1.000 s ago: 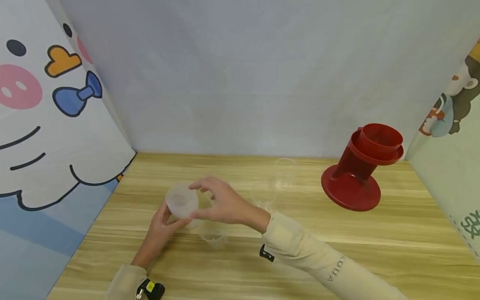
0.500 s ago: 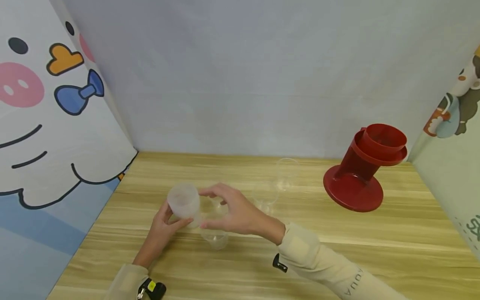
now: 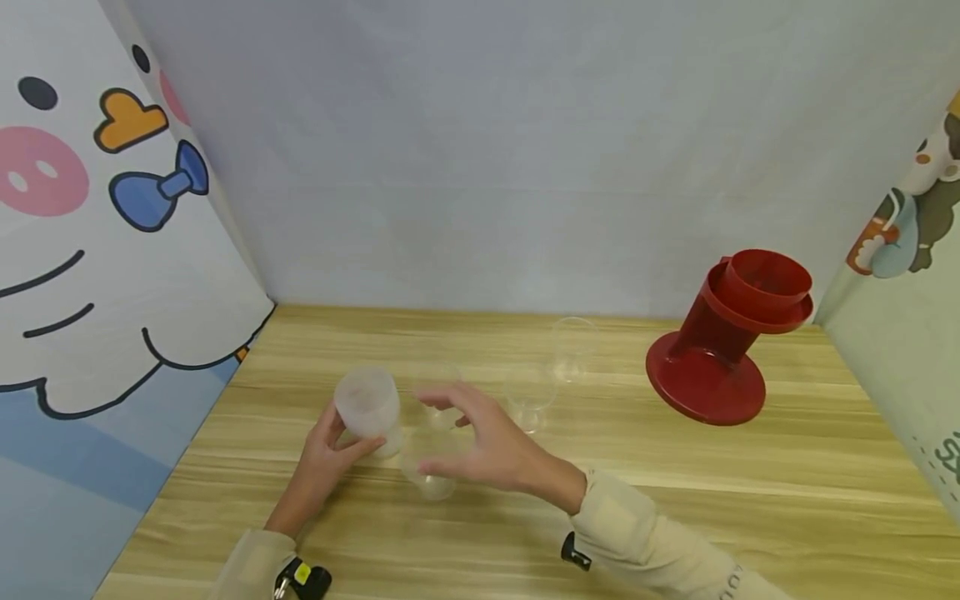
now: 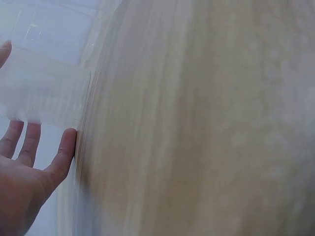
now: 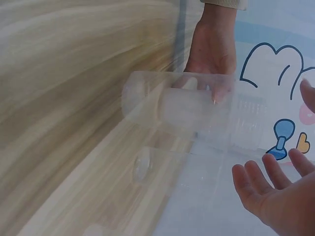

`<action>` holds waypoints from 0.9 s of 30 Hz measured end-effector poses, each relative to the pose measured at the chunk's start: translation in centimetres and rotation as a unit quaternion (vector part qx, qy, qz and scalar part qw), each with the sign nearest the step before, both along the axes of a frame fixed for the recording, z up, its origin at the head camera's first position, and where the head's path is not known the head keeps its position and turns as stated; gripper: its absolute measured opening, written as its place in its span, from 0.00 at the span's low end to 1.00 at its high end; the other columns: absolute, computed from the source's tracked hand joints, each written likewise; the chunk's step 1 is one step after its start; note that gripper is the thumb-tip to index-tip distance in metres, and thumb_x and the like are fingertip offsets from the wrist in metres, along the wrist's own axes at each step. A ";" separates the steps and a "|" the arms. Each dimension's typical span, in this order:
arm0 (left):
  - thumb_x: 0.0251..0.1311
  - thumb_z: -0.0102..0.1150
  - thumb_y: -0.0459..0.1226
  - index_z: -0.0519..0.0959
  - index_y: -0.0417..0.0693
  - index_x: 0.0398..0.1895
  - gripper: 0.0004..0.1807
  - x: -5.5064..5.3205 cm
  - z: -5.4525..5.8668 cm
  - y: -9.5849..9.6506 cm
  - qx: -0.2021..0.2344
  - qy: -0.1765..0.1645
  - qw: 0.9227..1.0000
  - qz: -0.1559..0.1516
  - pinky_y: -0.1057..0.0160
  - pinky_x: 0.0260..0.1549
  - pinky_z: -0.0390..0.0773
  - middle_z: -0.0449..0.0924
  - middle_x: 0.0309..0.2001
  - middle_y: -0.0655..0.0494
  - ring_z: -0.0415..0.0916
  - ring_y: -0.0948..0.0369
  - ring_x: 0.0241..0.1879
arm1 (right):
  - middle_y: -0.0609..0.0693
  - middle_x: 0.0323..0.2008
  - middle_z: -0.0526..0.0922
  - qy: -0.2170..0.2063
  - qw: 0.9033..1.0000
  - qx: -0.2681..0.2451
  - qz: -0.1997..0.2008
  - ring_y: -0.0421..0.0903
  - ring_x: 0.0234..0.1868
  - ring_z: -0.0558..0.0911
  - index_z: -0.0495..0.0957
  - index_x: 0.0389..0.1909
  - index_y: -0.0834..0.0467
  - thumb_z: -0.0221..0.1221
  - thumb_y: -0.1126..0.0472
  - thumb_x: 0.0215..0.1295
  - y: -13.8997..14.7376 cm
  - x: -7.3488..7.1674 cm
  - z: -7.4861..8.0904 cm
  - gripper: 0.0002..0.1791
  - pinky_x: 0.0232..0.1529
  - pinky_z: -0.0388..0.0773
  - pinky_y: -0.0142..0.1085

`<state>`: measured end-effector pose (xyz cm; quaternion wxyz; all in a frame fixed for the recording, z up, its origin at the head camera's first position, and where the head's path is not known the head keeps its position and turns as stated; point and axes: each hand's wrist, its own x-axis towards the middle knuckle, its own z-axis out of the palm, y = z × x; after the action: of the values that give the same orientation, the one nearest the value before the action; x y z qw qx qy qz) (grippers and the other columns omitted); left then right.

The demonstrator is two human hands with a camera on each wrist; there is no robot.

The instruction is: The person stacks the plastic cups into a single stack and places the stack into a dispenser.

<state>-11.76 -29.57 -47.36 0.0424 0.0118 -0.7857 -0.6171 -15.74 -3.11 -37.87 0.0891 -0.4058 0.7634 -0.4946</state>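
My left hand [image 3: 324, 457] curves its thumb and fingers around a frosted plastic cup [image 3: 367, 402], which stands upright on the table at the left. In the left wrist view, the fingers of that hand [image 4: 34, 172] lie along the side of the translucent cup [image 4: 47, 88]. My right hand [image 3: 491, 442] hovers to the right of it with thumb and fingers apart and nothing between them. A clear plastic cup [image 3: 433, 483] stands below and beside those fingers. In the right wrist view, a clear cup [image 5: 140, 96] partly overlaps the frosted one.
Behind the right hand stands another clear cup [image 3: 442, 412]. Two more clear cups, one nearer [image 3: 530, 417] and one farther back [image 3: 572, 367], are at centre. A red plastic stand [image 3: 708, 358] with a ring-shaped top sits at the back right. Printed cloth walls edge the wooden table [image 3: 787, 467].
My right hand has let go of the frosted cup and moved right and slightly toward me. The left hand stays around the cup.
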 end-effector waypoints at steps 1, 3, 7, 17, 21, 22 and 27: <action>0.53 0.69 0.36 0.54 0.60 0.72 0.46 0.0 0.0 0.0 0.000 0.000 1.000 0.000 0.65 0.51 0.72 0.63 0.65 0.52 0.59 0.54 0.65 | 0.46 0.58 0.73 0.000 1.000 -0.004 -0.003 0.42 0.56 0.71 0.67 0.63 0.52 0.71 0.51 0.50 0.1 0.1 -0.2 0.39 0.50 0.74 0.40; 0.52 0.69 0.36 0.54 0.59 0.72 0.46 0.0 0.0 0.0 0.000 -0.001 1.000 0.001 0.63 0.52 0.71 0.63 0.65 0.52 0.59 0.54 0.65 | 0.44 0.58 0.73 -0.003 1.000 -0.011 -0.011 0.41 0.56 0.71 0.67 0.63 0.50 0.71 0.51 0.49 0.3 0.2 -0.6 0.39 0.49 0.74 0.41; 0.52 0.70 0.36 0.54 0.59 0.72 0.47 0.0 0.1 0.1 -0.005 -0.005 1.000 0.005 0.58 0.54 0.70 0.63 0.65 0.51 0.59 0.54 0.65 | 0.42 0.57 0.72 -0.014 1.000 -0.016 -0.022 0.41 0.55 0.71 0.67 0.64 0.50 0.71 0.51 0.49 0.5 0.4 -1.5 0.40 0.50 0.74 0.42; 0.52 0.70 0.37 0.53 0.58 0.73 0.47 0.0 0.1 0.0 -0.014 -0.006 1.000 0.006 0.62 0.53 0.70 0.63 0.65 0.50 0.58 0.53 0.65 | 0.45 0.59 0.70 -0.059 0.997 -0.032 -0.048 0.45 0.57 0.70 0.65 0.65 0.55 0.74 0.52 0.44 0.7 1.1 -3.4 0.45 0.49 0.74 0.45; 0.53 0.69 0.37 0.52 0.58 0.73 0.47 0.0 0.1 0.0 -0.018 -0.006 1.000 0.005 0.51 0.56 0.67 0.62 0.66 0.51 0.57 0.53 0.66 | 0.48 0.58 0.71 -0.077 0.995 -0.043 -0.049 0.52 0.57 0.71 0.63 0.65 0.56 0.76 0.54 0.42 0.5 1.3 -4.6 0.48 0.49 0.74 0.47; 0.53 0.69 0.38 0.52 0.58 0.73 0.47 -0.1 0.1 0.0 -0.019 -0.006 1.000 0.006 0.49 0.57 0.66 0.62 0.66 0.51 0.57 0.53 0.66 | 0.48 0.58 0.71 -0.082 0.994 -0.047 -0.049 0.53 0.57 0.71 0.63 0.66 0.56 0.76 0.54 0.42 0.4 1.3 -4.8 0.48 0.50 0.74 0.48; 0.53 0.69 0.37 0.52 0.56 0.73 0.47 -0.1 0.1 0.2 -0.015 -0.007 1.000 0.009 0.46 0.58 0.63 0.61 0.66 0.50 0.56 0.52 0.67 | 0.47 0.58 0.73 -0.097 0.992 -0.057 -0.054 0.51 0.58 0.71 0.63 0.64 0.54 0.74 0.55 0.45 0.2 1.8 -6.1 0.45 0.50 0.73 0.49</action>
<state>-11.83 -29.38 -47.27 0.0428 0.0227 -0.7951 -0.6046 -13.90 -2.93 -43.92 0.1124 -0.3185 0.7426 -0.5783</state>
